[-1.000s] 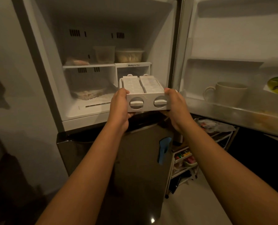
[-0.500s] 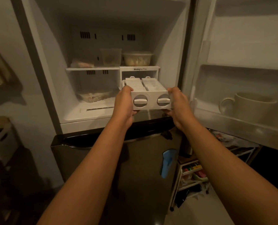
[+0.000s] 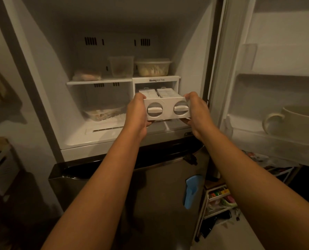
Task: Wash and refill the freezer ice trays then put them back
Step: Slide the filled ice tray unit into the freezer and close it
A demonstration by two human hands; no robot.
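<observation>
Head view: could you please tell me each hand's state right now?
Left hand: closed, gripping the left end of the ice tray unit.
Right hand: closed, gripping its right end.

The left hand [image 3: 136, 112] and right hand [image 3: 198, 112] carried the ice tray unit [image 3: 166, 103] forward from outside the freezer [image 3: 60, 60], until its rear end sat inside the labelled slot [image 3: 156, 80].

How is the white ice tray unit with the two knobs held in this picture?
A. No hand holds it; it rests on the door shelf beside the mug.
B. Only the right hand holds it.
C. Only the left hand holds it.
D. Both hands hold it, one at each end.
D: the left hand grips the left end of the ice tray unit and the right hand grips its right end.
</observation>
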